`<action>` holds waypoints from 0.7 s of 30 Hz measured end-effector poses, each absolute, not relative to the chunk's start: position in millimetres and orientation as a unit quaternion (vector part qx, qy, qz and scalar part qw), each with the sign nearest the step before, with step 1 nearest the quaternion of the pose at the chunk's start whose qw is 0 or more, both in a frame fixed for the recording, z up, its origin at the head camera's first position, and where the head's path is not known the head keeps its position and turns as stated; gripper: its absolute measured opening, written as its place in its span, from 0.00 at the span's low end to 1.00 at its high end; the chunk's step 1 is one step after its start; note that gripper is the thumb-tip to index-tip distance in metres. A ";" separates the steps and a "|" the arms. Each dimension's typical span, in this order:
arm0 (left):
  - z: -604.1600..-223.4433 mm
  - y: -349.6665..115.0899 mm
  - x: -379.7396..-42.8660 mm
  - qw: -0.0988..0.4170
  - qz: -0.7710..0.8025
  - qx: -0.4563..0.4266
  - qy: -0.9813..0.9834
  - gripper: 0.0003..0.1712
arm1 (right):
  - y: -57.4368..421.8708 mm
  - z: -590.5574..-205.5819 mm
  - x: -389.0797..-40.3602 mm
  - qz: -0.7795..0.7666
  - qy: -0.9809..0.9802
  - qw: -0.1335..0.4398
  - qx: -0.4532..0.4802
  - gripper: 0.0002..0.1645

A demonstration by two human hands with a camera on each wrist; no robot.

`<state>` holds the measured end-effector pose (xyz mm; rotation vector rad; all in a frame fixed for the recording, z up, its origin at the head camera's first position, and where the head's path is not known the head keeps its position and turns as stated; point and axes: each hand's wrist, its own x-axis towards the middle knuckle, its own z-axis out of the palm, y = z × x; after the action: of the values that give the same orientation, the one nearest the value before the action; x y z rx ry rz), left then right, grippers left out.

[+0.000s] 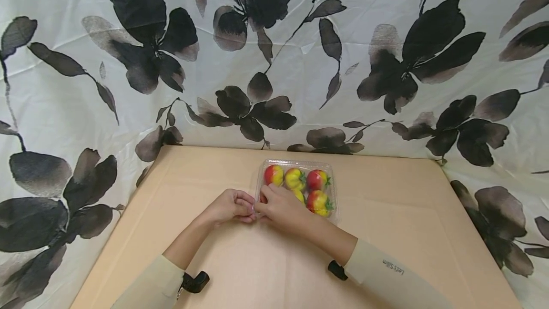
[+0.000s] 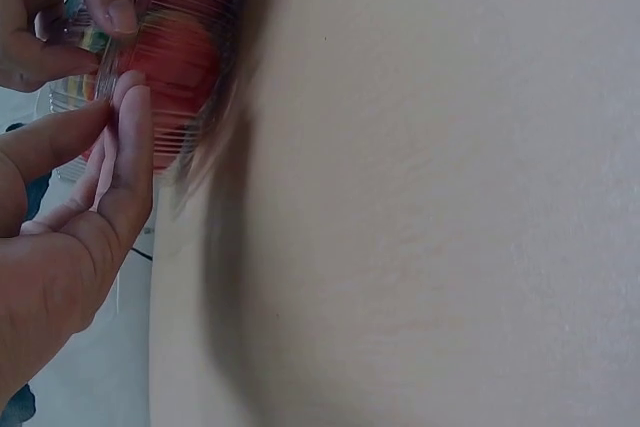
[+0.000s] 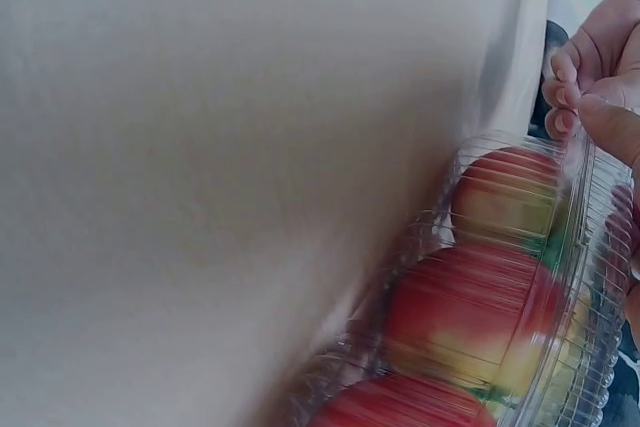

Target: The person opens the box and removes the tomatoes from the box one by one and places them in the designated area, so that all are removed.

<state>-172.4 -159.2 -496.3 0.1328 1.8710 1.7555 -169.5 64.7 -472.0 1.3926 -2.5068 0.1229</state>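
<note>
A clear ribbed plastic clamshell box stands on the table, holding several red and yellow fruits with green leafy tops. At its near left corner my left hand pinches the rim between thumb and fingertips. My right hand reaches over the box's near left part and grips the same rim by thumb and finger, close beside the left fingertips. In the left wrist view both hands meet at the box edge. Part of the fruit lies hidden under the right hand.
The box sits toward the back of a tan table. Behind and at the sides hangs a white cloth with dark flowers. Black wrist straps show at both sleeves.
</note>
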 end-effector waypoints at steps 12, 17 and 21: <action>-498.8 -157.6 -172.9 0.279 0.663 0.037 0.693 0.12 | 65.1 -473.5 -167.6 0.054 -0.865 0.138 0.480 0.11; -499.0 -157.7 -172.7 0.273 0.661 0.031 0.698 0.12 | 63.3 -473.4 -166.6 0.051 -0.858 0.158 0.486 0.09; -498.7 -155.9 -171.9 0.271 0.658 0.031 0.702 0.11 | 63.2 -474.1 -165.6 0.054 -0.850 0.179 0.493 0.06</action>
<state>-171.9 -155.9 -498.7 0.0848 1.8906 1.7731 -165.6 63.2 -474.1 1.3924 -2.4027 0.1535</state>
